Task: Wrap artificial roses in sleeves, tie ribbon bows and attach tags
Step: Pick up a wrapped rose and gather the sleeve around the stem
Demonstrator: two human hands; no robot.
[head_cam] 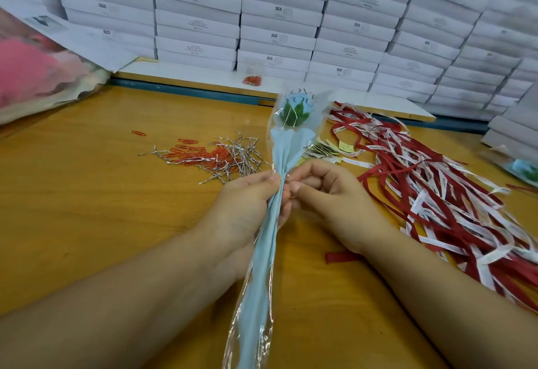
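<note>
**Sleeved rose held over the worktop**

The left hand gripped the blue sleeve around the stem, with the rose pointing away above the worktop. The right hand, fingers curled, pinched at the gathered sleeve beside the left thumb, where a thin silver wire showed. Silver twist ties and red paper clips lay to the left, and red and white ribbons to the right.
</note>
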